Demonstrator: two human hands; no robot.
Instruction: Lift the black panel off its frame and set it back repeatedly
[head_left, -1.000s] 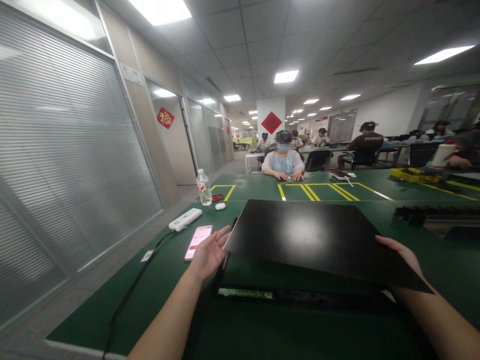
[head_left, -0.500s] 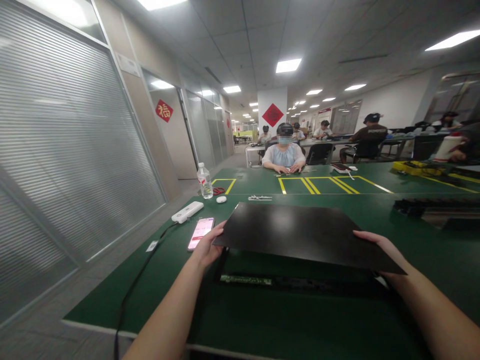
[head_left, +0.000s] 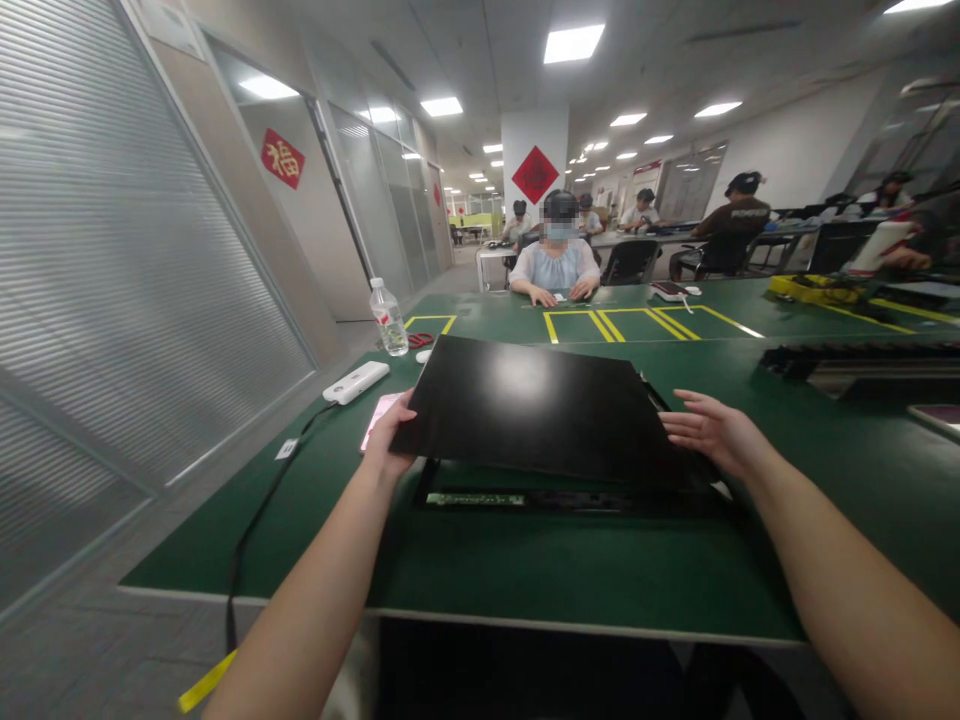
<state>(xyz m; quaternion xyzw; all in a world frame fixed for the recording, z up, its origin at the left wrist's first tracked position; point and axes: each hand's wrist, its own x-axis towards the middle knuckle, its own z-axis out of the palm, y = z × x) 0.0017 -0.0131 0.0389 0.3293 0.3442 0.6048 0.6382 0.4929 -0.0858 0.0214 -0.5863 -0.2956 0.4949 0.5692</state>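
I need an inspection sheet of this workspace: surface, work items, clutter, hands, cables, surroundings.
Surface: green table with yellow tape.
Work items: black panel, tilted over a dark frame; contact between them unclear.
Clutter: bottle, white device, phone partly hidden by the left hand.
Hands: left grips the panel's left side; right hand is open beside its right side, contact unclear.
Cables: black cable runs from the white device over the table's near edge.
Surroundings: person seated across the table, others farther back; blinds on the left.
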